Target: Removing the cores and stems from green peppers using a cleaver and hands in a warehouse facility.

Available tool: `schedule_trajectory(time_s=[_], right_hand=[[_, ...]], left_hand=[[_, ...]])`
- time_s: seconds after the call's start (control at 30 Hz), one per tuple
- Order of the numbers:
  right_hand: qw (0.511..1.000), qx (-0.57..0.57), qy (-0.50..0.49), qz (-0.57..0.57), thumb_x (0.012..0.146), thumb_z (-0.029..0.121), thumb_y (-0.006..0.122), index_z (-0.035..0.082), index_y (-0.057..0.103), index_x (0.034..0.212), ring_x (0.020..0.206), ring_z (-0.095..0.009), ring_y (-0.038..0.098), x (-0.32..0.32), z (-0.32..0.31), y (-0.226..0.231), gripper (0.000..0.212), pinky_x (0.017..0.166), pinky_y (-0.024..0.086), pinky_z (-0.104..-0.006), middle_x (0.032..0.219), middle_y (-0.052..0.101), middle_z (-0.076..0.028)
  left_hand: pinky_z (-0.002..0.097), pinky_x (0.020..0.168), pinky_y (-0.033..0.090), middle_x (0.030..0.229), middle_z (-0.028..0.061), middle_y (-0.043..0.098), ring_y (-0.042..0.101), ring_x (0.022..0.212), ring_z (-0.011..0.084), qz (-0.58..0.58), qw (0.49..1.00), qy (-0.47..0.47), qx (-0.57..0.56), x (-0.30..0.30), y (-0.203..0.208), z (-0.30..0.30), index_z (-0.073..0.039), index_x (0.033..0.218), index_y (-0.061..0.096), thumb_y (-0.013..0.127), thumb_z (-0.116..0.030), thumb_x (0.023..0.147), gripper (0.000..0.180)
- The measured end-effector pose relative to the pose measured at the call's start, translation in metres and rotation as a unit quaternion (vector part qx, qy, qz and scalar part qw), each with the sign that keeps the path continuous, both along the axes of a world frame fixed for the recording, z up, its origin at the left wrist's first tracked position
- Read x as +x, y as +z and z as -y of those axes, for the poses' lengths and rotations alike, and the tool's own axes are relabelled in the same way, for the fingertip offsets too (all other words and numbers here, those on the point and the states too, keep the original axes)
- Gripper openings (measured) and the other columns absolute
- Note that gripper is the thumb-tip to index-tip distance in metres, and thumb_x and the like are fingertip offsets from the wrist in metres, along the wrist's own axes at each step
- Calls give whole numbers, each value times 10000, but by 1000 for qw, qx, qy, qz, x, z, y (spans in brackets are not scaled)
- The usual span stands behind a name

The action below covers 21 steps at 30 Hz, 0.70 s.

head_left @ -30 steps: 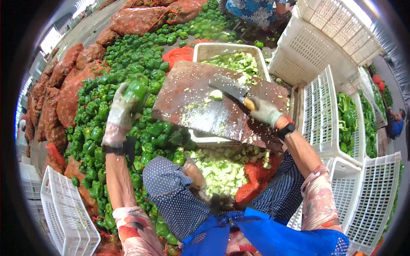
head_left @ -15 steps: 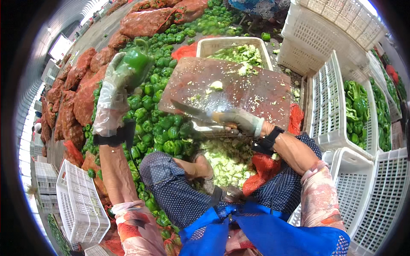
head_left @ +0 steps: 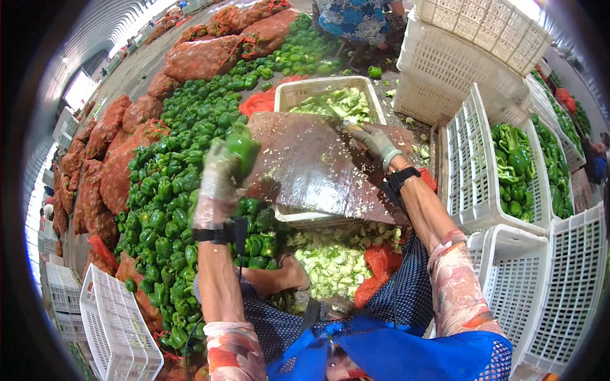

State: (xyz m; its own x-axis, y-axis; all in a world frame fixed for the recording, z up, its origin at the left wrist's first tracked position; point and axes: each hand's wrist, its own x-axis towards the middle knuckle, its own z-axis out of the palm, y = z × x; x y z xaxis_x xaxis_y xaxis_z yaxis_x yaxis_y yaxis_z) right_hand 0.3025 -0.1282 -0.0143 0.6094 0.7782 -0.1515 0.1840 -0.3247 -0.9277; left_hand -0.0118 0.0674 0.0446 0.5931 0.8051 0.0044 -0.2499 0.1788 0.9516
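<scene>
My gloved left hand is wrapped round a green bell pepper, held up at the left edge of a brown cutting board. My gloved right hand grips a knife by its yellowish handle over the far right part of the board. The knife's blade is blurred and points toward the crate behind. Small pale seeds and bits are scattered on the wet, shiny board. Behind it, a white crate holds pale green pepper cores and scraps.
A large heap of green peppers spreads along my left, with red mesh sacks beyond. White crates stand at right, some holding peppers. Pale scraps lie below the board. Another person's blue patterned clothing shows at the far side.
My left hand has brought the pepper down and right to the board's edge. The knife has swung to the far right, and the pale core piece has left the board's middle.
</scene>
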Motion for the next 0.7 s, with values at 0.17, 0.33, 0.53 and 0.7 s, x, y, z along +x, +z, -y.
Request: schedule_trajectory(time_s=[0.17,0.33,0.53,0.7], right_hand=[[963,190,-8,-190,923,312,544,-12,591,1152,652,-104,580,-47,25,18,399,548,469,-234,849,601,-40],[974,139,59,-170,886,263,544,-29,508,1203,672,-116,590,-81,50,38,433,577,503,-261,853,602,-67],[958,104,104,-245,926,237,516,-12,434,1262,693,-92,586,-118,53,44,426,499,520,-191,939,539,-71],[928,94,139,-333,933,222,498,1,412,1308,725,-100,601,-136,63,38,443,513,521,-197,971,546,-87]], left_hand=[[375,707,570,1175,115,566,608,999,252,-2,995,-39,-95,24,-47,32,-107,1345,367,583,-93,858,534],[277,589,510,1009,39,599,592,748,162,-1,989,30,-142,71,-62,53,-121,1206,507,567,-183,909,309],[268,705,502,978,26,611,585,837,133,-85,996,29,-18,54,-127,15,-59,1154,562,561,-166,933,246],[278,649,512,958,36,604,578,772,140,-5,999,23,-39,64,-129,38,-67,1140,557,560,-205,937,246]])
